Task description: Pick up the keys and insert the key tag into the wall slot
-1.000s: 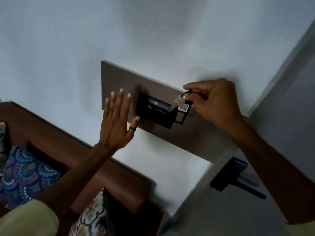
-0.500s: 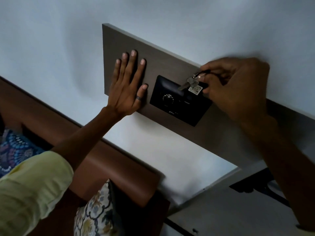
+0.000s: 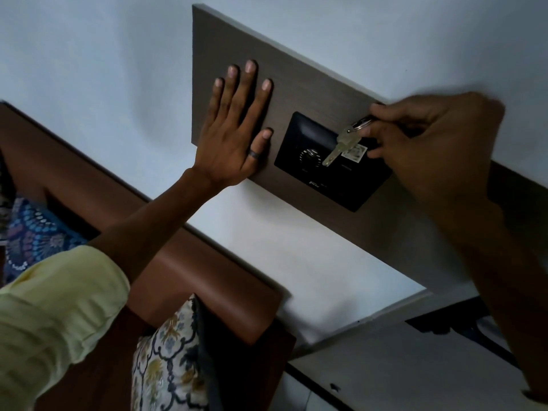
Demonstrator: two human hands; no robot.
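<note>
A black switch plate (image 3: 350, 185) with a round dial sits on a grey-brown wall panel (image 3: 296, 84). My right hand (image 3: 436, 143) pinches the key ring at the plate's upper right. A silver key (image 3: 341, 148) hangs from the ring over the plate. Beside the key, the key tag (image 3: 354, 151) with its pale label lies against the plate; I cannot tell whether it is in the slot. My left hand (image 3: 237, 134) rests flat on the panel, fingers spread, just left of the plate, a dark ring on its thumb.
A brown padded headboard (image 3: 207, 271) runs diagonally below the panel, with patterned cushions (image 3: 166, 369) against it. A white door (image 3: 415, 366) with a dark handle lies at the lower right. The wall (image 3: 89, 54) around the panel is plain white.
The view has shifted so the panel looks closer. My left hand went from the air to flat on the panel. My right hand brought the keys and tag onto the plate.
</note>
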